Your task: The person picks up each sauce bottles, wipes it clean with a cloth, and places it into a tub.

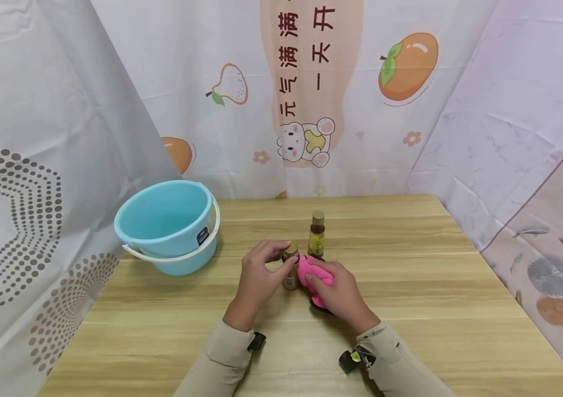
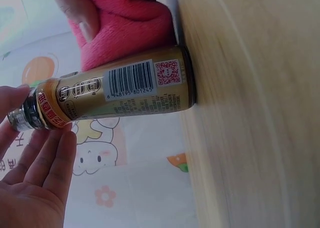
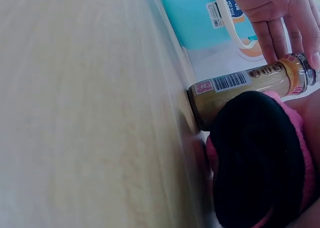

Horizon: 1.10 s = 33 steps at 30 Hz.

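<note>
At the middle of the table, a small bottle with a gold label (image 1: 290, 282) stands upright. My left hand (image 1: 257, 271) pinches it around the neck near the cap; in the left wrist view its barcode label (image 2: 131, 81) faces the camera. My right hand (image 1: 343, 292) grips a bunched pink cloth (image 1: 317, 272), which lies against the bottle's side. A black part of the cloth (image 3: 257, 158) covers most of it in the right wrist view. Just behind the cloth stands a second bottle (image 1: 316, 241), dark with a yellow label and a gold-coloured cap, its base partly hidden.
A light blue bucket (image 1: 182, 251) with a white handle stands at the table's left side. Printed curtains (image 1: 202, 138) hang behind the wooden table (image 1: 410, 264) and along both sides.
</note>
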Each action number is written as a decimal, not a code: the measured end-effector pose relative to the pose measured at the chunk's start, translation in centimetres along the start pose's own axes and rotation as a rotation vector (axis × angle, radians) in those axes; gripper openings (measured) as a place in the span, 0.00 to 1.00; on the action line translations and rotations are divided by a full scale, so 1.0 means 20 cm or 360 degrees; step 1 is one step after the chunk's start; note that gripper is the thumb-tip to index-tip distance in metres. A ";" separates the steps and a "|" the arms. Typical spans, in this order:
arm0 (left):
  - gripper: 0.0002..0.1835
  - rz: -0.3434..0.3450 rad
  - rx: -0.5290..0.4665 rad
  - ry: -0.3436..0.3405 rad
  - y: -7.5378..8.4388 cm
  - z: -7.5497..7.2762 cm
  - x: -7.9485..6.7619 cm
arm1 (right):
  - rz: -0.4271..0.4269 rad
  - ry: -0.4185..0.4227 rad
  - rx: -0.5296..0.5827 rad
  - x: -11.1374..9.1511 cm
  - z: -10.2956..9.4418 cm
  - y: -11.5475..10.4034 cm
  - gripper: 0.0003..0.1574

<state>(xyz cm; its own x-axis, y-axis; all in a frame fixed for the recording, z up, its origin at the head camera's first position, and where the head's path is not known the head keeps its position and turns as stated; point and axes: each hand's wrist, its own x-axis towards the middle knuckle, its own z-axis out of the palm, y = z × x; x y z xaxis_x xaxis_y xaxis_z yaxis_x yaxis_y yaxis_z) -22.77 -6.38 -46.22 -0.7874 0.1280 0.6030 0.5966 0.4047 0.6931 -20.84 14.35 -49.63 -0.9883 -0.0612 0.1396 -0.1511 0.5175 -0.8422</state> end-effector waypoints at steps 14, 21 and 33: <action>0.15 0.0022 -0.0044 -0.0020 0.00 0.00 0.00 | 0.0000 0.0035 0.0034 0.00 0.01 0.01 0.25; 0.16 0.0004 -0.0052 -0.0030 0.00 0.00 0.00 | -0.0107 0.0117 0.0071 0.00 0.01 0.00 0.25; 0.16 0.0014 -0.0103 -0.0039 -0.01 0.00 0.00 | -0.0290 0.0203 0.0258 -0.01 0.00 -0.01 0.23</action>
<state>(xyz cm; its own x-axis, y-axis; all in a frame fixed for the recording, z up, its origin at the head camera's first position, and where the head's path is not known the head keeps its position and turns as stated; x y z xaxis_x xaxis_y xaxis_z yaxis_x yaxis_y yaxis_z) -22.80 -6.53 -46.32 -0.7853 0.1538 0.5997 0.6115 0.3441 0.7125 -20.64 14.34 -49.50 -0.9356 -0.0274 0.3521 -0.3374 0.3637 -0.8683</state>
